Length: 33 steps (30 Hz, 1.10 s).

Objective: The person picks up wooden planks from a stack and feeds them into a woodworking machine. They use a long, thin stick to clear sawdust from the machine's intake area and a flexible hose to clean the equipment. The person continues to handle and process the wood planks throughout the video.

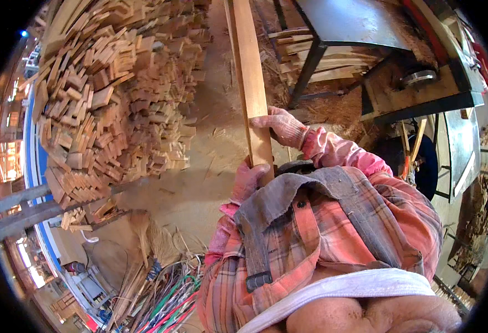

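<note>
A long, pale wooden plank (250, 66) stretches away from my body toward the far edge of the head view. My left hand (248, 182), in a dusty pink glove, is closed round the plank's near end at its left side, thumb on top. A little farther along, my right hand (283, 127), gloved the same way, grips the right edge with its thumb lying across the top face. The fingers under the wood are mostly hidden. The plank's near end lies close to the grey apron (277, 194) over my plaid shirt.
A large heap of short wood pieces (83, 111) covers the floor to the left. At the far right stands a metal-topped table (360, 25) with wood strips below it, beside a machine bench (433, 94). Tangled coloured straps (172, 299) lie near left.
</note>
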Tool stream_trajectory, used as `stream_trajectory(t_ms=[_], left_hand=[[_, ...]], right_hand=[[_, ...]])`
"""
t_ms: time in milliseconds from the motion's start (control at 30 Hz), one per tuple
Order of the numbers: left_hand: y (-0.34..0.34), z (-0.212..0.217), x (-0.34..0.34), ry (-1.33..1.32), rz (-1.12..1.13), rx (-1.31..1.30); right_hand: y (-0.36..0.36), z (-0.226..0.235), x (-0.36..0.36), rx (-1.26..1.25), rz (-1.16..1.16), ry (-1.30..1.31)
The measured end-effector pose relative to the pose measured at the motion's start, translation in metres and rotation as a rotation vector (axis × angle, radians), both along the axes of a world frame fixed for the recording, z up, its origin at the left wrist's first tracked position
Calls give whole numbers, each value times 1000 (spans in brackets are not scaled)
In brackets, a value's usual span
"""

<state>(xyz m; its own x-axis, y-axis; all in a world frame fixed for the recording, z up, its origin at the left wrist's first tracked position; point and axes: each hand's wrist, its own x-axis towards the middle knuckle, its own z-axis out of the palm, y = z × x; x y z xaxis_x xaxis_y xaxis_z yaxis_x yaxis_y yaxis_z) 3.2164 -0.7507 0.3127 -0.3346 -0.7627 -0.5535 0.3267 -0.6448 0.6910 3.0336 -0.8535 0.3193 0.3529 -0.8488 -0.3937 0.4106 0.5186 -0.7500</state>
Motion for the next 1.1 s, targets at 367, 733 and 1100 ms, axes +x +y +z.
stream_trajectory(t_ms=[367,733,1100], left_hand=[[-11,-13,68,-22,-31,-24],[-41,-33,39,-213,72,-131],[-75,8,-27,-1235,-93,-883]], right_hand=[[-8,-9,61,-6,-10,18],[-21,19,31,-168,18,531],[-61,7,-24,-247,-35,-189]])
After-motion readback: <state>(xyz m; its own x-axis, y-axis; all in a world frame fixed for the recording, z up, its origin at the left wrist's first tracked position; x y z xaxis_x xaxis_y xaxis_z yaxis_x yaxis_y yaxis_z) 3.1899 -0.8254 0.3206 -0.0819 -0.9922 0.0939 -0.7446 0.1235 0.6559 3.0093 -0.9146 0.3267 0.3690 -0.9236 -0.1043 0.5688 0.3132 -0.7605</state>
